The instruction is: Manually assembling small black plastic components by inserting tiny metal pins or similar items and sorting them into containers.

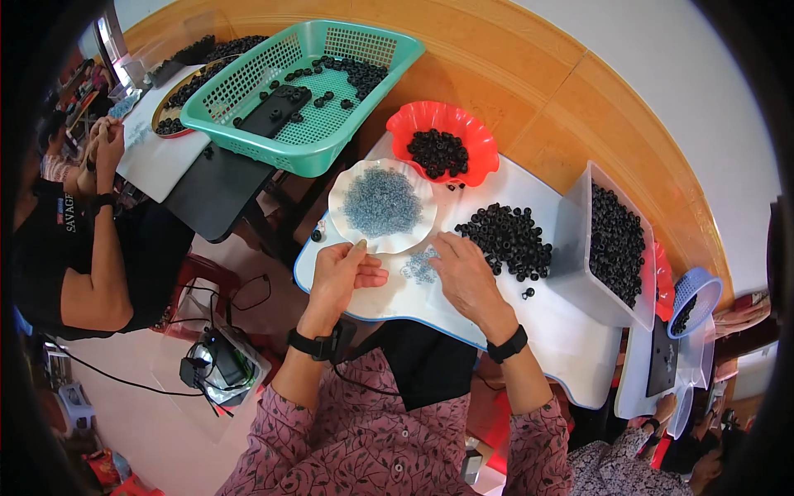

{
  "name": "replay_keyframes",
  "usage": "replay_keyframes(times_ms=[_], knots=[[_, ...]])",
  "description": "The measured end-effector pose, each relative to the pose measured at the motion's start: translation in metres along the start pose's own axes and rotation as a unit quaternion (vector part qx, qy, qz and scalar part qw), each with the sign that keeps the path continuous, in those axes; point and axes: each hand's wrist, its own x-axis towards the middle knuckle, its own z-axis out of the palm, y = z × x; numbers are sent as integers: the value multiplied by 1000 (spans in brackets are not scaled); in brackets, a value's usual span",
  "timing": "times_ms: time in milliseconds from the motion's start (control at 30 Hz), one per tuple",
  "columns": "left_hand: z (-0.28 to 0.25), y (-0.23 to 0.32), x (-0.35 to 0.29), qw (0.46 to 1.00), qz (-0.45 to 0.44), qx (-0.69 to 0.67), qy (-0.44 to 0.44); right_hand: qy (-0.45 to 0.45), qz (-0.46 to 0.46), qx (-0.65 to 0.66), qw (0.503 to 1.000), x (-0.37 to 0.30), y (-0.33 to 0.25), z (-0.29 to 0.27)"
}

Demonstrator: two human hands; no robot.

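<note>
A white plate with a wavy rim holds a heap of small clear bluish rings. Just below it, a smaller cluster of the same rings lies on the white table. My left hand is at the plate's near edge, thumb up and fingers apart, with nothing visible in it. My right hand bends over the small cluster from the right. Its fingertips are drawn together, and whatever is between them is too small to make out. Beside it is a loose pile of small black round parts.
A red scalloped bowl and a clear plastic bin both hold black parts. A green basket with black parts stands at upper left. Another person works at the left; a cable-filled box is on the floor.
</note>
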Motion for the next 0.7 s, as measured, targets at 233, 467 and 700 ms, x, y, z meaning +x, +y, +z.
replay_keyframes(times_ms=[233,467,700], knots=[[14,-14,-33,989,23,147,2,75,66,41,994,-33,-13,-31],[36,-34,-36,801,308,511,43,127,137,78,979,-78,-33,-22],[50,-39,-40,754,267,597,69,166,153,77,971,-86,-44,-1]])
